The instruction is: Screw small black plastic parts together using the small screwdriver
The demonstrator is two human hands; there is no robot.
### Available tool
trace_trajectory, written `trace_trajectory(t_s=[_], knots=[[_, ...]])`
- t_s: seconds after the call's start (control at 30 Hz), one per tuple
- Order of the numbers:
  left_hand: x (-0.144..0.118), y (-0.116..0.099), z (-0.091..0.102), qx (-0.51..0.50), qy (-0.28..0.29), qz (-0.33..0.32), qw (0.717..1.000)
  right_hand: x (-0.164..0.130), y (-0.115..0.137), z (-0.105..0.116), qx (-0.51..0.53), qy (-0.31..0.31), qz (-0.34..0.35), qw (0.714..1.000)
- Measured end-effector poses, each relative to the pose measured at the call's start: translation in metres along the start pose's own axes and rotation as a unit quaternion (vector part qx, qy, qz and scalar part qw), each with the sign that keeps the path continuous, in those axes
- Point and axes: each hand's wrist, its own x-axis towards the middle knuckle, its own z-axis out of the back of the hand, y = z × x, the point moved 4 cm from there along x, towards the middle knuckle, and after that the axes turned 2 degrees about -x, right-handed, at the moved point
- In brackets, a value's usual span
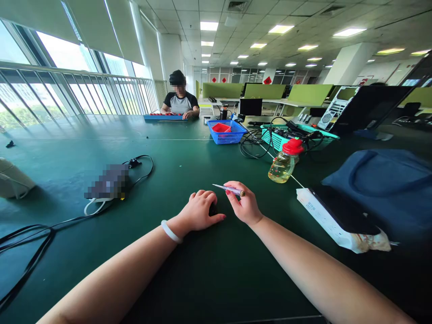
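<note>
The fingers of the right hand [245, 206] are grasping a slim screwdriver [232, 189], whose long axis is running left to right, tip pointing left and slightly far. The left hand [199, 211] is cupping over a small black object [212, 209]; it is mostly hiding it, so I cannot tell whether those fingers are clenched on it or only covering it. That object is lying left and a little near of the right fingers, with the left hand nearer, while the tip is pointing past the left fingertips rather than down at the object. Both hands are working over a dark green table [162, 279]. A bottle [284, 168] is standing to the far right, a blue bag [394, 189] is resting right, and a co-worker [182, 104] is sitting at the far edge, windows [62, 51] glowing on the left.
</note>
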Motion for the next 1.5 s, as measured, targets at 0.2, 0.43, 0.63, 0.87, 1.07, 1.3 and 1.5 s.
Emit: trace_trajectory(t_s=[0.2, 0.43, 0.63, 0.87, 1.07, 1.3, 1.5], knots=[[-0.009, -0.009, -0.003, 0.050, 0.005, 0.031, 0.998, -0.001, 0.000, 0.000, -0.009, -0.011, 0.007, 1.000], [-0.081, 0.031, 0.029, 0.092, 0.013, 0.081, 0.992, -0.004, -0.004, 0.001, -0.016, -0.018, -0.021, 0.999], [-0.162, 0.120, 0.080, 0.200, -0.032, 0.250, 0.947, -0.006, -0.003, -0.003, -0.014, -0.004, -0.016, 1.000], [-0.189, 0.155, 0.125, 0.198, -0.103, 0.266, 0.938, -0.006, -0.003, -0.004, -0.017, 0.004, -0.022, 1.000], [-0.206, 0.153, 0.150, 0.056, -0.255, 0.352, 0.899, -0.006, -0.004, -0.004, -0.030, 0.006, -0.033, 0.999], [-0.225, 0.152, 0.145, -0.151, -0.345, 0.426, 0.822, -0.007, -0.004, -0.004, -0.034, 0.015, -0.032, 0.999], [-0.229, 0.167, 0.141, -0.098, -0.373, 0.395, 0.833, -0.006, -0.002, -0.004, -0.039, 0.016, -0.035, 0.999]])
